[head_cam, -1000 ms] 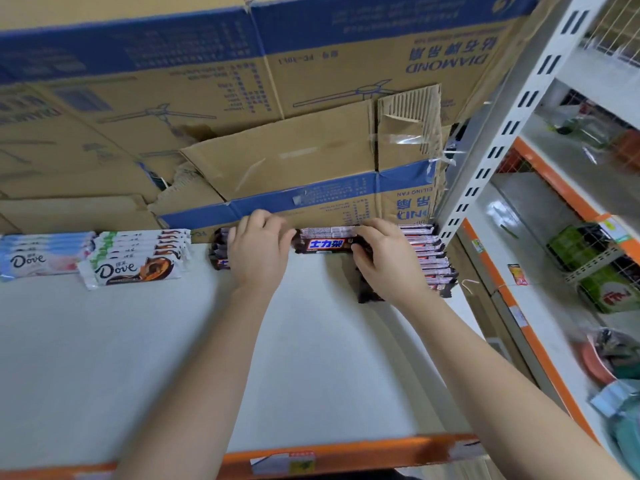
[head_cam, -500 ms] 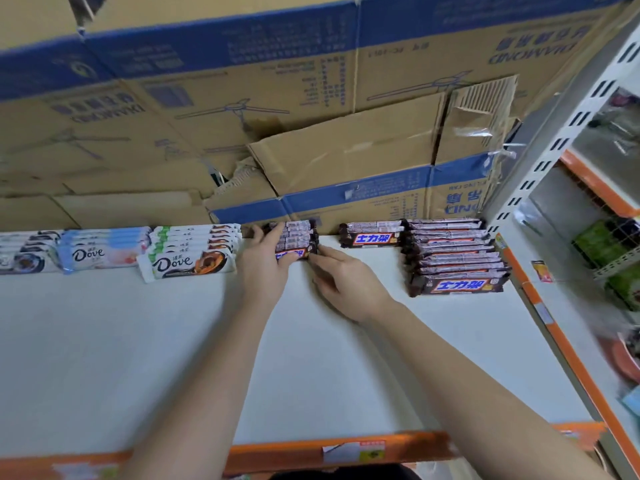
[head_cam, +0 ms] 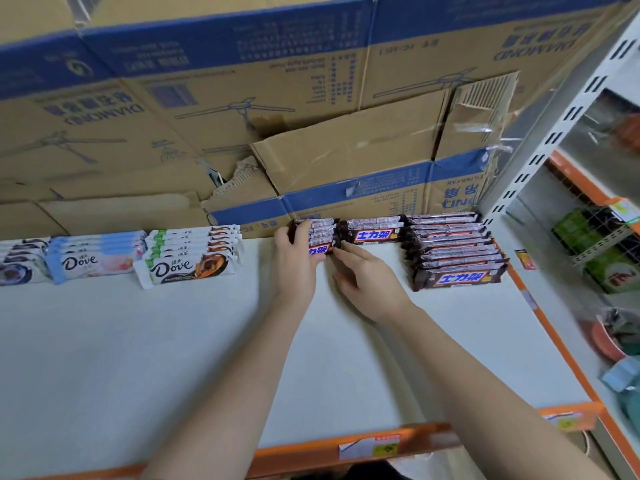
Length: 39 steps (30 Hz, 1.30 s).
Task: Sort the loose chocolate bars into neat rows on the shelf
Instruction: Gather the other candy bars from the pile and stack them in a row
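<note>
Little differs from half a second ago: the left hand [head_cam: 294, 261] still clasps the left end of the short row of brown bars [head_cam: 320, 235] at the back of the white shelf [head_cam: 173, 358], fingers curled over it. The right hand [head_cam: 367, 282] stays at that row's front right corner, fingers loosely bent, touching the front bar. The two-bar stack [head_cam: 372, 232] and long right row [head_cam: 453, 252] lie unchanged, as do the Dove rows [head_cam: 187, 258].
</note>
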Available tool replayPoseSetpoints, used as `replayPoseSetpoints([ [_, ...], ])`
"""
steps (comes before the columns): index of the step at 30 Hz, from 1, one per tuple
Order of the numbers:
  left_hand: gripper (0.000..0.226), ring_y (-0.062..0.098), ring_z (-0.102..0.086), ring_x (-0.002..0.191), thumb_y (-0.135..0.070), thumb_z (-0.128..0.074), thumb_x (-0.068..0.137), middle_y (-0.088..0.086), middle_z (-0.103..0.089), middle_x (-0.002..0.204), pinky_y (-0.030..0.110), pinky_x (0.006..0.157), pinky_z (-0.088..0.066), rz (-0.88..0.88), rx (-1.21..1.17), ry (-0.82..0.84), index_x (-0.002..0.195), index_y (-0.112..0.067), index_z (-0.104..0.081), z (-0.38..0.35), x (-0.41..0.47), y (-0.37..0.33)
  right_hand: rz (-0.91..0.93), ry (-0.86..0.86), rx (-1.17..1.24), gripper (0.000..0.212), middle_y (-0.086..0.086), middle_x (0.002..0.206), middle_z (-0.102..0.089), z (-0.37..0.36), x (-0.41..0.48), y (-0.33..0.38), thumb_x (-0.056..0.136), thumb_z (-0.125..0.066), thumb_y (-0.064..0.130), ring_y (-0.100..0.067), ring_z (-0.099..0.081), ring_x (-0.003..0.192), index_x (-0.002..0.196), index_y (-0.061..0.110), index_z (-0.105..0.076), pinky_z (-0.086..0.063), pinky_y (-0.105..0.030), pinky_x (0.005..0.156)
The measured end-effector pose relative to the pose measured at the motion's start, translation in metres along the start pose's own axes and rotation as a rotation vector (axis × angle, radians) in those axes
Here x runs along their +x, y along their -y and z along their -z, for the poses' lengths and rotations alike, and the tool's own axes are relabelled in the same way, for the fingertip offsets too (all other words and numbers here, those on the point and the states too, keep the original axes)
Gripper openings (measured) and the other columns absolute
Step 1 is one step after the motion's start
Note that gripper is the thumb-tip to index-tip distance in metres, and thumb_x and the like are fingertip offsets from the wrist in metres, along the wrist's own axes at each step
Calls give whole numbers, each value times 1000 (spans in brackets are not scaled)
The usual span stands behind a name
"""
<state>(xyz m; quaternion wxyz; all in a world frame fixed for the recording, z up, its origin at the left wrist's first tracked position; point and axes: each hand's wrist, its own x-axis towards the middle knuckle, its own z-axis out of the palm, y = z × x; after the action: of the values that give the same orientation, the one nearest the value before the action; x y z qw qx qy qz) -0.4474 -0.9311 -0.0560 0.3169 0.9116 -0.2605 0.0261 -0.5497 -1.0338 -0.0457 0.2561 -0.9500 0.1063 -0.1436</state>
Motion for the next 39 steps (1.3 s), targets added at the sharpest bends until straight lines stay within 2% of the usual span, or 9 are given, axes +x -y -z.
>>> replayPoseSetpoints([
  [5, 71, 30, -53, 106, -37, -69, 80, 11, -44, 128, 41, 78, -47, 88, 81, -40, 138, -20, -30, -4, -2, -2, 57, 12, 48, 41, -16, 122, -59, 5, 0, -6, 81, -58, 2, -28, -52, 114, 122, 6, -58, -45, -37, 87],
  [10, 70, 33, -44, 123, -11, -54, 92, 15, -35, 147, 32, 89, -34, 184, 53, -44, 148, -10, -12, -5, -4, -8, 76, 60, 55, 41, -14, 129, -56, 8, 3, -15, 83, -56, 8, -28, -49, 122, 124, 6, -56, -44, -39, 94],
  [14, 66, 36, -28, 137, -14, -43, 97, 25, -15, 153, 38, 105, -29, 189, 144, 14, 147, 0, -2, -10, 1, -15, 101, 52, 50, 33, -17, 122, -58, 11, 0, -17, 82, -57, 7, -30, -53, 114, 114, 1, -60, -46, -42, 89],
  [20, 69, 32, -27, 138, -29, -45, 96, 21, -19, 153, 38, 107, -30, 164, 195, 11, 147, -1, -6, -6, -3, -13, 105, -26, 28, 27, -11, 106, -59, 11, -1, -22, 81, -57, 6, -29, -55, 97, 107, 3, -63, -44, -30, 77],
  [23, 63, 26, -34, 135, -33, -49, 94, 10, -32, 150, 40, 104, -34, 71, 176, -66, 145, -7, -25, 16, -10, 1, 140, -96, 75, 29, -9, 101, -57, 9, 2, -7, 80, -57, 4, -26, -54, 93, 108, 7, -62, -44, -31, 77],
  [29, 46, 31, -43, 129, -24, -56, 91, 11, -47, 141, 44, 107, -31, -14, 243, -229, 134, -9, -48, 79, -19, 73, 194, -26, 135, 36, -8, 117, -60, -27, 20, 50, 84, -55, 14, -26, -56, 108, 118, 6, -59, -45, -31, 87],
  [32, 52, 33, -30, 138, -27, -55, 92, 16, -36, 148, 46, 113, -20, 9, 307, -134, 137, -6, -42, 107, -18, 120, 157, 24, 143, 45, -10, 130, -54, -58, 34, 79, 85, -60, 18, -25, -49, 121, 128, 6, -51, -41, -31, 97],
  [36, 61, 21, -5, 146, -38, -39, 97, 6, -13, 158, 39, 117, -3, -44, 475, 18, 148, -12, -18, 134, -11, 161, 21, 19, 207, 58, -3, 131, -53, -90, 54, 113, 86, -62, 29, -21, -49, 117, 137, 17, -36, -40, -26, 85],
  [39, 62, 21, -8, 146, -39, -39, 97, 4, -15, 157, 38, 117, -1, -127, 537, 51, 148, -11, -18, 140, -4, 173, -68, 10, 199, 74, -7, 139, -48, -107, 66, 126, 86, -62, 33, -22, -45, 125, 145, 13, -23, -43, -33, 94],
])
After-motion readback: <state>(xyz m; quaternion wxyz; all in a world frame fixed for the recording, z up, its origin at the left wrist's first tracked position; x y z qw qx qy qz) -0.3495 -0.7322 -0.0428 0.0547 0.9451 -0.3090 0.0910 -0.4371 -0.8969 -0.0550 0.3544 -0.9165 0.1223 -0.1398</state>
